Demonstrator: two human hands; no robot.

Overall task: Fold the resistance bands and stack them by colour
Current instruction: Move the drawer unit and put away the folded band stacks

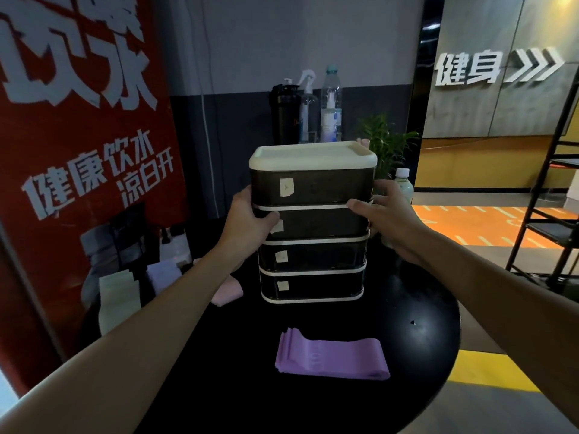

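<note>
A folded purple resistance band (332,358) lies on the round black table (423,324) near me. Behind it stands a dark drawer unit (313,245) with several drawers, white trim and a white top. My left hand (250,220) grips its left side at the second drawer, thumb across the front. My right hand (388,217) holds the right side at the same height, fingers wrapped round the corner. To the left of the unit lie a folded pink band (227,291), a pale lilac band (164,274) and a pale green band (117,299).
Behind the unit stand a black shaker bottle (283,114), a spray bottle (307,111), a clear water bottle (331,104) and a small plant (385,142). A red banner (78,151) rises on the left. A black metal rack (551,214) stands at right.
</note>
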